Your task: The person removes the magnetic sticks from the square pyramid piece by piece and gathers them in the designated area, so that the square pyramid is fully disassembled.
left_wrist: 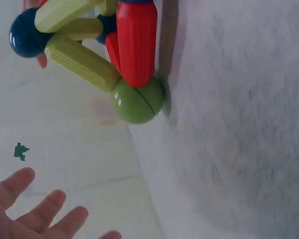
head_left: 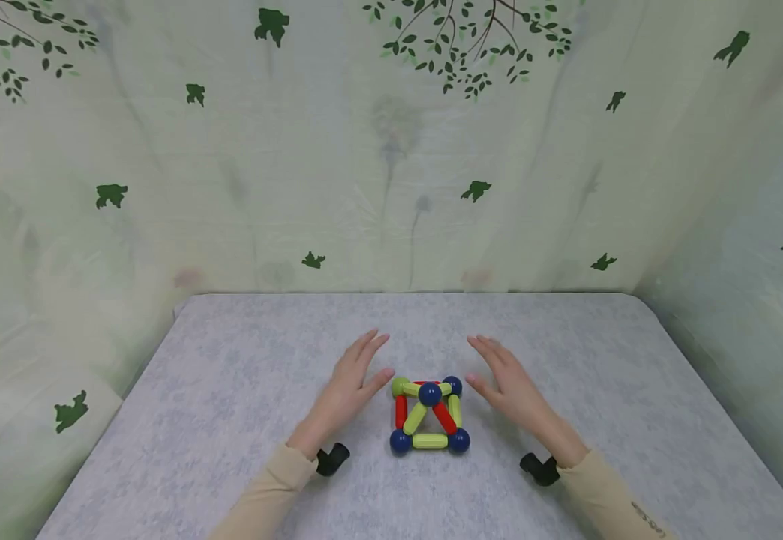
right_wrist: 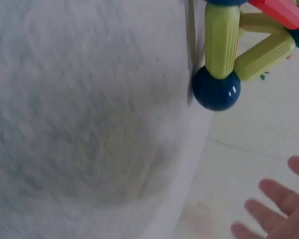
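A pyramid-shaped model (head_left: 430,441) of rods and balls stands on the table between the two hands. Its square base has a light green ball (left_wrist: 138,102) at the far left corner and dark blue balls at the others, such as the far right blue ball (right_wrist: 216,88). Another blue ball (head_left: 430,394) tops it, joined by yellow-green and red rods. To its left, my left hand (head_left: 349,384) has its fingers extended and holds nothing. Opposite, on the right side, my right hand (head_left: 511,384) is likewise spread and bare, apart from the model.
The table (head_left: 263,337) wears a mottled grey-blue cover. Behind it hangs a pale curtain (head_left: 337,150) printed with leaves and branches. Black wrist cameras sit at the left wrist (head_left: 333,459) and right wrist (head_left: 540,469).
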Action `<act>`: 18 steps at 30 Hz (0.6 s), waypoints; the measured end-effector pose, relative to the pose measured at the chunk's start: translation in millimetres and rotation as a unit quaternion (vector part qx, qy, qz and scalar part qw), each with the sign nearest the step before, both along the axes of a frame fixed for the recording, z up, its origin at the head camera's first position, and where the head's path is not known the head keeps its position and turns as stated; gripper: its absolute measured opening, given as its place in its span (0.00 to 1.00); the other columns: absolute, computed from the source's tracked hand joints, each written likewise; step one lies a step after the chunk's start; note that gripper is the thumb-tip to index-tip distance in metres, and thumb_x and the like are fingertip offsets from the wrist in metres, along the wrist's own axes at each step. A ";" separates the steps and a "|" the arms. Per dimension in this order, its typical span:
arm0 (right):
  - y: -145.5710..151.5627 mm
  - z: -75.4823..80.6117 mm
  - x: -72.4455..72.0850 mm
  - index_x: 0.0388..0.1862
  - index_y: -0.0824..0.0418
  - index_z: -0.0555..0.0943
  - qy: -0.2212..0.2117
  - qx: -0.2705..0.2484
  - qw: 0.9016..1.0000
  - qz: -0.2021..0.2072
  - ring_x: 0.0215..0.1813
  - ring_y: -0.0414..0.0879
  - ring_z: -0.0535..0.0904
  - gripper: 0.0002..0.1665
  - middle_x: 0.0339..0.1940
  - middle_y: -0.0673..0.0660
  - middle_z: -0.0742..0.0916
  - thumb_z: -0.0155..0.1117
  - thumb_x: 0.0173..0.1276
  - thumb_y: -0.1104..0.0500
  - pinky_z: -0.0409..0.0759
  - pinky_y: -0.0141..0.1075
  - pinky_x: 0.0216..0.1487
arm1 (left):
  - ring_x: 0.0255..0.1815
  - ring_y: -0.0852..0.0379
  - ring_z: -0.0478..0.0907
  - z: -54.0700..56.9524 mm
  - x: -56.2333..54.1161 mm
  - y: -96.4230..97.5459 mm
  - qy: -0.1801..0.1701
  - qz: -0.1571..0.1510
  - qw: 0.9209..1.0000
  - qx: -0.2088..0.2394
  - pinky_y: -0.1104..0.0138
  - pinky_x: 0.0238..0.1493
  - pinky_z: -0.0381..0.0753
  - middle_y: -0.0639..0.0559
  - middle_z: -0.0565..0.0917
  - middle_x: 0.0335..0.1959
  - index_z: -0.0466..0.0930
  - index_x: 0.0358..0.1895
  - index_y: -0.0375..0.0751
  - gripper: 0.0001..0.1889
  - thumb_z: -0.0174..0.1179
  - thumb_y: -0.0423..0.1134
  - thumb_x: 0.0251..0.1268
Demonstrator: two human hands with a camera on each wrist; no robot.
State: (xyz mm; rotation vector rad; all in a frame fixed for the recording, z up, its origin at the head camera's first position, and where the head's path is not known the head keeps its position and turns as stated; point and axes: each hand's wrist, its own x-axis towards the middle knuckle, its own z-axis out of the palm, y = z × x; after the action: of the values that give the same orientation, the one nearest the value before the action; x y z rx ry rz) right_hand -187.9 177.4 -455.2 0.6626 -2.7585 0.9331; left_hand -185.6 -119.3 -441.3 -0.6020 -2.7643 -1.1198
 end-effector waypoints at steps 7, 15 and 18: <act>-10.5 -7.4 12.0 0.69 0.60 0.67 -0.041 -0.140 0.987 0.075 0.62 0.56 0.72 0.30 0.64 0.61 0.75 0.61 0.70 0.58 0.72 0.52 0.58 | 0.64 0.45 0.68 -8.2 6.2 16.8 -0.055 -0.079 0.972 0.216 0.53 0.62 0.67 0.43 0.73 0.63 0.68 0.65 0.36 0.21 0.54 0.36 0.72; -24.5 -11.2 23.5 0.57 0.70 0.72 -0.158 -0.224 0.957 0.095 0.50 0.56 0.79 0.19 0.49 0.64 0.82 0.60 0.69 0.66 0.79 0.39 0.50 | 0.61 0.43 0.70 -1.2 24.1 36.6 -0.127 -0.100 0.949 0.272 0.48 0.64 0.63 0.37 0.76 0.57 0.71 0.60 0.30 0.18 0.56 0.29 0.68; -29.4 -7.5 28.6 0.51 0.69 0.74 -0.183 -0.231 0.950 0.102 0.47 0.53 0.79 0.15 0.46 0.62 0.82 0.62 0.68 0.65 0.79 0.37 0.48 | 0.59 0.42 0.71 8.4 32.7 43.5 -0.123 -0.109 0.954 0.252 0.45 0.61 0.65 0.38 0.77 0.56 0.72 0.59 0.30 0.20 0.61 0.28 0.63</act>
State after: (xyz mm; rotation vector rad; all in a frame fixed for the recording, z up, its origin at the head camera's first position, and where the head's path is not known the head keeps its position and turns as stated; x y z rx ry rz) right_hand -159.3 148.0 -462.7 0.7559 -2.6248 1.8375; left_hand -152.9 -75.9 -432.9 -0.7478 -2.4664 -1.9809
